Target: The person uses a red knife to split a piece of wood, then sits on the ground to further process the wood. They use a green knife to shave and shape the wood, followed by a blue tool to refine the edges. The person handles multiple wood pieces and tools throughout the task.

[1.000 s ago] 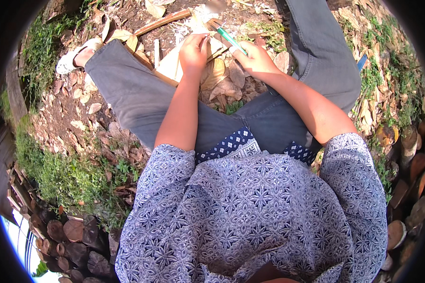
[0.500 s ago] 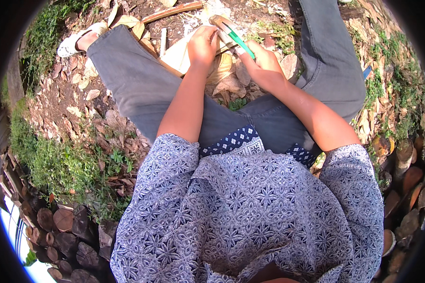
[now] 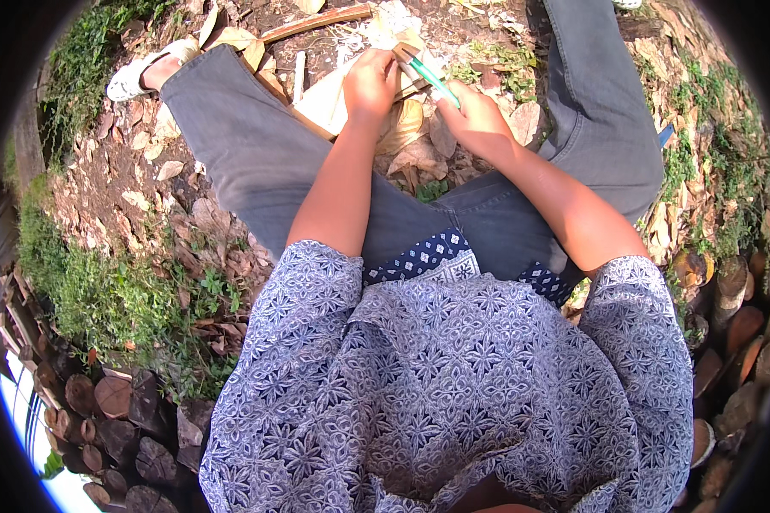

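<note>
A slim green-handled tool [image 3: 435,81] slants up and leftward from my right hand [image 3: 477,120], whose fingers are wrapped round its lower end. The tool's far end meets a small brownish piece [image 3: 403,52], too blurred to name. Right beside that piece is my left hand [image 3: 370,87], its fingers curled closed; what they grip is hidden from above. Beneath and left of my left hand lies a pale flat board [image 3: 321,104] with a darker wooden edge.
Dry leaves [image 3: 416,152] and pale shavings [image 3: 392,21] litter the soil between my outstretched legs [image 3: 248,145]. A long wooden strip [image 3: 316,22] lies beyond my hands. Green plants [image 3: 115,282] grow on the left; stacked logs [image 3: 115,398] stand behind them.
The tool's green handle has tilted slightly, and its far end appears shorter and narrower than before. Both hands have shifted only a little.
</note>
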`<control>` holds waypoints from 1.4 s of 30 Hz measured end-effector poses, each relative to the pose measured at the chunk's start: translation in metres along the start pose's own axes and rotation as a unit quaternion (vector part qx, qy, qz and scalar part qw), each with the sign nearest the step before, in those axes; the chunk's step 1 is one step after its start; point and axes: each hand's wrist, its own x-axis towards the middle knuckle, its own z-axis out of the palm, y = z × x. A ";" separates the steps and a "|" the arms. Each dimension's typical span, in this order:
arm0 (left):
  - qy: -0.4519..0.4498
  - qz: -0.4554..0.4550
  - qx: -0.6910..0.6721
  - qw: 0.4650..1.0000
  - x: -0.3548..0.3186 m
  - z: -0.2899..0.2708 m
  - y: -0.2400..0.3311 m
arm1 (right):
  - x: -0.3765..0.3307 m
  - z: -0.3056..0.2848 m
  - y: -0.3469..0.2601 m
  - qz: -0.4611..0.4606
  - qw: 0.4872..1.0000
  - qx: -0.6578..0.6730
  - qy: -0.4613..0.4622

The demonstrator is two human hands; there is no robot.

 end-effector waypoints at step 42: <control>0.005 -0.038 0.020 0.999 0.007 0.015 -0.003 | 0.017 -0.004 -0.024 -0.084 0.990 0.062 0.100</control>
